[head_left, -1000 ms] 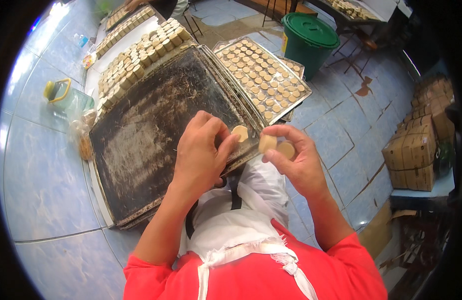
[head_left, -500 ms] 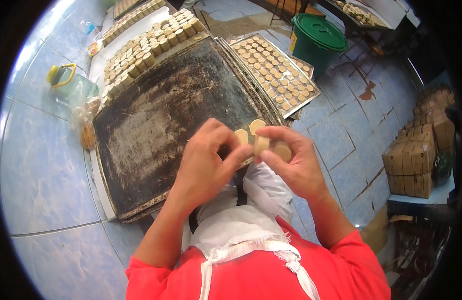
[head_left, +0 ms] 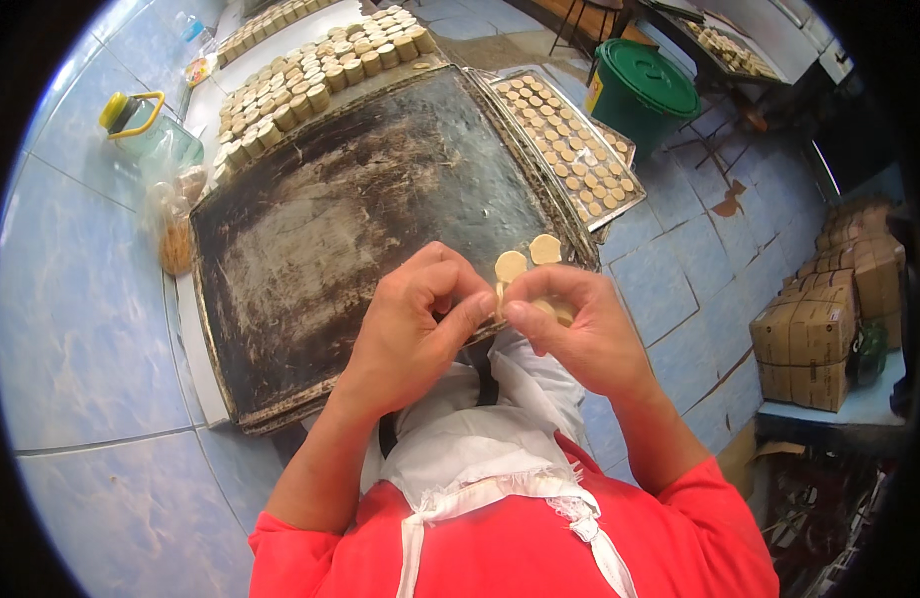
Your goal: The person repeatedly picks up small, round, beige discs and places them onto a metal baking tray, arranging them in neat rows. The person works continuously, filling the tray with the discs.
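Note:
My left hand is closed in a pinch over the near right part of a dark, scratched baking tray. Against its fingertips stands a thin pale dough disc, seen nearly edge-on. My right hand curls in from the other side, thumb and forefinger pinching at that same disc. More pale dough rounds show partly behind the right fingers; whether they are gripped or lying on the tray I cannot tell. Just beyond the fingertips, two flat dough discs lie on the tray's right corner.
Rows of stacked dough rounds stand behind the tray. To the right is a metal tray of spaced discs, with a green lidded bucket beyond. A yellow-handled jug stands at left. Tied cardboard boxes are stacked at right.
The thick dough piece between my fingertips now shows only as a thin edge. My hands have drawn slightly closer together. The whole view has shifted a little.

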The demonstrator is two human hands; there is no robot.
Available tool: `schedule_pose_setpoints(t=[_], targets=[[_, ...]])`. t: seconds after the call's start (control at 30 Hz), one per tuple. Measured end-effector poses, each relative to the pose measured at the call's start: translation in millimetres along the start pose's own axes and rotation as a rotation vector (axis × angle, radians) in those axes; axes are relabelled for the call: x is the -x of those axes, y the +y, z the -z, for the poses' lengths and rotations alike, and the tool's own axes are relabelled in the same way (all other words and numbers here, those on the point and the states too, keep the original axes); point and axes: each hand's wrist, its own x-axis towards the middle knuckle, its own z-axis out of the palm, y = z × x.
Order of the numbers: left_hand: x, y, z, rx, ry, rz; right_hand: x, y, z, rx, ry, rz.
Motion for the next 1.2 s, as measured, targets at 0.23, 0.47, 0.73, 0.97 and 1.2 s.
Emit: schedule_pose_setpoints(t=[0.23,0.47,0.73,0.97,1.2], targets=[[11.2,-18.9,8.8,-0.4,0.216,-0.19,-29.6,-5.3,-16.0,0.888,0.123,0.414],[20.2,-24.1,19.3,-0.414,0.225,-0.145,-30.7,-11.4,-13.3,0.292,-0.025,0.228],[22.4,-11.9,21.9,-0.012,0.13,-0.065,-24.6,0.0,-46.4,-0.212,-0.112,0.063],[31.2,-25.9,44.2,-0.575,0.239,-0.105,-22.7,-1.4,-46.5,-0.086,-0.075,-0.038],[54.1,-21.5,42.4,-0.092,0.209,-0.086,-24.3,4.2,-69.3,-0.094,-0.183,-0.016]])
